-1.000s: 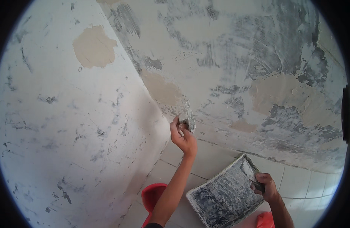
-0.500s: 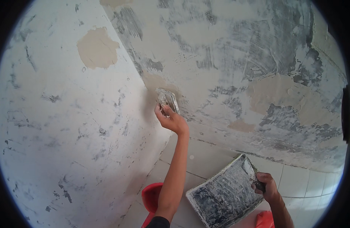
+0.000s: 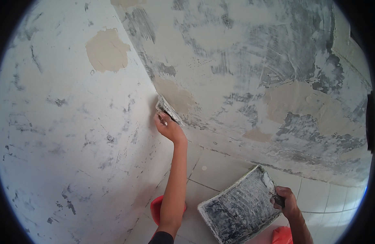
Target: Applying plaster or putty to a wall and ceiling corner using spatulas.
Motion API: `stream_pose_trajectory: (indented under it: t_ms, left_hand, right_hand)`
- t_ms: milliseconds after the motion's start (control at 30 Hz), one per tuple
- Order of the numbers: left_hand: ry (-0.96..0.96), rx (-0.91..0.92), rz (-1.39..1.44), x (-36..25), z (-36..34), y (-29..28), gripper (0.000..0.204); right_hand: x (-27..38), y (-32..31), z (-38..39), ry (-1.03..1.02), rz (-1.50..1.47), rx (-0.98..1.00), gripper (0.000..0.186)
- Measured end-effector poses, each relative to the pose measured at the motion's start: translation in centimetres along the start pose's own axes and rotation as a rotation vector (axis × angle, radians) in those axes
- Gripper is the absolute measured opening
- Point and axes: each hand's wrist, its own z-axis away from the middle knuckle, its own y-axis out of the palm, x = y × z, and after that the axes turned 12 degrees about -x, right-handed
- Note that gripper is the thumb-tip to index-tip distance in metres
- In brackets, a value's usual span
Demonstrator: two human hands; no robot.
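Observation:
In my closed left hand point(image 3: 170, 128) is a putty-smeared trowel point(image 3: 166, 106), its blade against the facing wall right at the corner. Fresh beige putty point(image 3: 173, 95) covers the wall just above and beside the blade. My right hand point(image 3: 288, 202) grips the dark handle of a wide rectangular plastering board point(image 3: 238, 205) over the tiles. Grey and white smears coat its surface, and a pale lump of putty point(image 3: 267, 179) lies at its upper edge near the handle.
A white wall point(image 3: 65, 142) with dark scuffs and a beige patch point(image 3: 108, 51) rises on the left. Grey streaks and patches mark the facing wall point(image 3: 236, 53). Below is a tiled floor point(image 3: 210, 171), with a red container point(image 3: 156, 209) behind my left forearm and a red object point(image 3: 282, 235) beneath my right wrist.
My left hand and the trowel have shifted left and slightly down into the corner, and the blade has turned, exposing more beige putty. My right hand and the board are almost still.

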Motion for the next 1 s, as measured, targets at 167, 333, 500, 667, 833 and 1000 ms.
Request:
stream_pose_trajectory:
  t_ms: [167,333,500,667,833,1000]
  left_hand:
    - [-0.007,-0.107,-0.107,-2.3,3.0,2.6,0.025]
    - [0.04,0.099,0.066,-4.9,6.4,1.9,0.023]
    - [-0.266,-0.105,0.258,-6.6,3.9,-1.3,0.02]
    - [0.009,-0.104,-0.121,-2.2,-0.7,-0.4,0.021]
    - [0.051,-0.126,-0.168,-1.8,1.5,2.5,0.026]
    - [0.132,-0.026,-0.071,-3.6,7.1,2.8,0.029]
  right_hand:
    - [-0.7,-0.2,-0.5,0.032,-0.003,-0.01,0.028]
    - [-0.5,-0.2,-0.1,0.005,0.037,0.015,0.033]
    - [-1.1,-0.8,-0.2,0.03,-0.018,-0.021,0.03]
    - [-0.3,-0.6,0.1,0.039,-0.027,0.004,0.029]
    - [-0.8,-1.1,0.0,0.046,-0.036,-0.014,0.029]
    - [-0.8,-0.8,0.2,0.034,-0.035,0.004,0.029]
